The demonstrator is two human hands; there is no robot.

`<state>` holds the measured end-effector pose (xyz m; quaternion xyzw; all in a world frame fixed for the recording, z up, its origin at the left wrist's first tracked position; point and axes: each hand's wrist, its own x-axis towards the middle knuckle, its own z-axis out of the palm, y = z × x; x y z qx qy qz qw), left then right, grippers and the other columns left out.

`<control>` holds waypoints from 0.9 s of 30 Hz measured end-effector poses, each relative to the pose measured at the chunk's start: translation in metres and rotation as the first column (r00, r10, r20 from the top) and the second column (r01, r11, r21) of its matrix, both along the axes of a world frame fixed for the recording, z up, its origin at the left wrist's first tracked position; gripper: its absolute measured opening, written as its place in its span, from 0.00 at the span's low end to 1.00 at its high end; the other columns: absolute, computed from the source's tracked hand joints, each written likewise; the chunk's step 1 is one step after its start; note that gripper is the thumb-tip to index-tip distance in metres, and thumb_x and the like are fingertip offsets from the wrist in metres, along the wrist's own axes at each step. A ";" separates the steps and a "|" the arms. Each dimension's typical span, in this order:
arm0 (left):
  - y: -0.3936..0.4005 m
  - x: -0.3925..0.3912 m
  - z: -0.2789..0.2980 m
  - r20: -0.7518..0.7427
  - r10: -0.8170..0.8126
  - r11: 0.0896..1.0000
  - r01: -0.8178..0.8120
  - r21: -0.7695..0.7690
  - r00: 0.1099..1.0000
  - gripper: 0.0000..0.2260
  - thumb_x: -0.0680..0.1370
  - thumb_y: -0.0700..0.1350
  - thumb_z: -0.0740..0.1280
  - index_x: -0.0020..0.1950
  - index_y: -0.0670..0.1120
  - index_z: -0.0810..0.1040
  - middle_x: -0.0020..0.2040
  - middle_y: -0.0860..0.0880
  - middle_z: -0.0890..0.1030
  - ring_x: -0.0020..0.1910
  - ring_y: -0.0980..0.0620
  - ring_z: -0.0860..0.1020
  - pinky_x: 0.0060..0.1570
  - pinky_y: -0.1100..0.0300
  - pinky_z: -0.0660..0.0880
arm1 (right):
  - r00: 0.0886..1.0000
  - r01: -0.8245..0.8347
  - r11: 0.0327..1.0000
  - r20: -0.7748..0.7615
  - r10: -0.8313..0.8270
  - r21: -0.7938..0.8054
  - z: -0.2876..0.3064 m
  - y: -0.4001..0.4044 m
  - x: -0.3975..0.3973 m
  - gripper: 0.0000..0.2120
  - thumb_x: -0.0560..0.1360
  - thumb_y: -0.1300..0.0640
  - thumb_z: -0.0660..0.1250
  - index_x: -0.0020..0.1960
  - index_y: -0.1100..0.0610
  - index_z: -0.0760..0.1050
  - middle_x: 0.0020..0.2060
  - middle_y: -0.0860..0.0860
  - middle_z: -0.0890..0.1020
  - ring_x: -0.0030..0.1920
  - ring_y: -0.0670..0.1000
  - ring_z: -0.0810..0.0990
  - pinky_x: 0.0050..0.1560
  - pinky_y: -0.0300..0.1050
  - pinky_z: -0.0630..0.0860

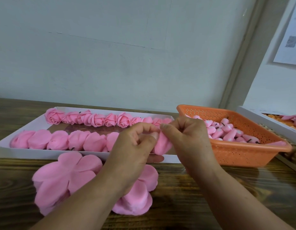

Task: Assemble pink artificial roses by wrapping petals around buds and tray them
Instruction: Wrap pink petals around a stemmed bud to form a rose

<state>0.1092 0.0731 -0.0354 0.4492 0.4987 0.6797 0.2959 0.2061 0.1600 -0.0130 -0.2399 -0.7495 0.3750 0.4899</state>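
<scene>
Pink rose (162, 143) is pinched between left hand (137, 146) and right hand (185, 135) over the white tray (4, 149). Finished roses (97, 120) fill the tray; petal sheets (60, 178) lie before it, an orange basket (243, 155) of buds (230, 131) beside it.

I pinch a pink rose (163, 143) between my left hand (135, 146) and right hand (185, 135), above the white tray (36, 154) of finished roses; loose petals (60, 178) lie beneath, an orange basket (243, 153) of buds beside.
</scene>
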 end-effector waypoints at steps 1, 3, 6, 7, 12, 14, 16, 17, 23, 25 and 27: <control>0.000 0.001 0.000 0.006 -0.009 1.000 0.009 0.004 1.000 0.05 0.75 0.44 0.67 0.49 0.48 0.80 0.41 0.50 0.85 0.41 0.51 0.85 0.37 0.60 0.80 | 1.000 0.001 1.000 0.003 -0.001 0.003 0.000 0.000 0.000 0.14 0.71 0.64 0.69 0.31 0.72 0.72 0.26 0.65 0.74 0.25 0.46 0.68 0.24 0.33 0.67; 0.000 0.001 0.001 0.073 -0.022 1.000 0.022 -0.005 0.997 0.08 0.71 0.45 0.69 0.49 0.47 0.80 0.40 0.48 0.85 0.40 0.51 0.85 0.35 0.62 0.79 | 0.999 -0.032 0.999 0.003 0.032 -0.002 0.002 0.000 0.001 0.15 0.72 0.64 0.69 0.30 0.71 0.71 0.24 0.62 0.73 0.23 0.45 0.69 0.23 0.29 0.67; 0.001 -0.002 0.005 0.297 -0.066 0.997 0.074 -0.016 0.953 0.08 0.69 0.41 0.70 0.47 0.43 0.80 0.39 0.44 0.85 0.36 0.49 0.84 0.30 0.63 0.78 | 0.982 -0.188 0.982 0.026 0.188 -0.018 0.009 0.004 0.007 0.19 0.75 0.58 0.66 0.32 0.72 0.74 0.29 0.67 0.76 0.32 0.59 0.74 0.32 0.36 0.70; 0.000 -0.004 0.006 0.365 -0.086 0.995 0.096 -0.011 0.927 0.11 0.67 0.41 0.70 0.48 0.41 0.80 0.39 0.43 0.85 0.34 0.49 0.84 0.29 0.64 0.77 | 0.971 -0.235 0.972 0.049 0.236 -0.019 0.012 0.005 0.009 0.20 0.76 0.56 0.64 0.32 0.69 0.75 0.33 0.67 0.79 0.38 0.59 0.77 0.38 0.35 0.71; 0.000 -0.005 0.010 0.541 -0.169 0.984 0.175 0.040 0.824 0.18 0.65 0.41 0.68 0.54 0.36 0.78 0.40 0.40 0.84 0.34 0.47 0.83 0.26 0.66 0.78 | 0.932 -0.330 0.943 0.144 0.331 -0.032 0.017 0.012 0.017 0.20 0.77 0.51 0.58 0.36 0.62 0.79 0.38 0.56 0.82 0.44 0.55 0.78 0.47 0.34 0.72; 0.000 -0.006 0.010 0.570 -0.184 0.981 0.184 0.058 0.801 0.18 0.66 0.41 0.67 0.54 0.36 0.78 0.40 0.41 0.83 0.34 0.49 0.83 0.26 0.66 0.77 | 0.933 -0.333 0.943 0.141 0.332 -0.017 0.018 0.013 0.019 0.18 0.79 0.54 0.58 0.38 0.62 0.79 0.36 0.54 0.82 0.44 0.56 0.78 0.49 0.40 0.73; 0.000 -0.007 0.010 0.588 -0.202 0.978 0.198 0.071 0.783 0.18 0.66 0.41 0.67 0.54 0.35 0.78 0.43 0.39 0.83 0.35 0.50 0.83 0.27 0.66 0.78 | 0.924 -0.361 0.932 0.134 0.357 0.011 0.020 0.011 0.019 0.16 0.78 0.57 0.58 0.38 0.61 0.79 0.34 0.49 0.81 0.39 0.48 0.78 0.43 0.36 0.74; -0.001 -0.007 0.009 0.592 -0.207 0.976 0.203 0.074 0.779 0.19 0.66 0.41 0.67 0.55 0.35 0.78 0.45 0.38 0.83 0.35 0.49 0.83 0.26 0.66 0.78 | 0.918 -0.381 0.924 0.124 0.376 0.016 0.020 0.009 0.019 0.14 0.76 0.57 0.58 0.38 0.60 0.78 0.32 0.46 0.80 0.37 0.43 0.77 0.40 0.32 0.72; -0.002 -0.007 0.009 0.520 -0.221 0.973 0.223 0.059 0.825 0.15 0.67 0.42 0.68 0.51 0.39 0.79 0.43 0.40 0.84 0.36 0.47 0.83 0.26 0.66 0.77 | 0.920 -0.386 0.919 0.048 0.390 -0.077 0.017 0.009 0.018 0.04 0.66 0.57 0.69 0.35 0.57 0.77 0.29 0.48 0.78 0.32 0.45 0.74 0.35 0.36 0.72; -0.002 -0.007 0.009 0.503 -0.213 0.975 0.216 0.054 0.838 0.14 0.66 0.42 0.69 0.50 0.39 0.79 0.41 0.41 0.83 0.36 0.47 0.83 0.25 0.65 0.77 | 0.910 -0.409 0.908 0.032 0.413 -0.090 0.017 0.009 0.019 0.02 0.65 0.61 0.70 0.34 0.57 0.77 0.28 0.47 0.78 0.30 0.44 0.74 0.34 0.35 0.72; -0.002 -0.007 0.009 0.500 -0.207 0.976 0.209 0.052 0.841 0.14 0.66 0.42 0.69 0.49 0.40 0.79 0.40 0.41 0.83 0.36 0.47 0.83 0.25 0.65 0.76 | 0.904 -0.423 0.901 0.022 0.427 -0.098 0.017 0.009 0.019 0.04 0.65 0.66 0.70 0.35 0.59 0.77 0.26 0.46 0.77 0.29 0.43 0.74 0.32 0.34 0.72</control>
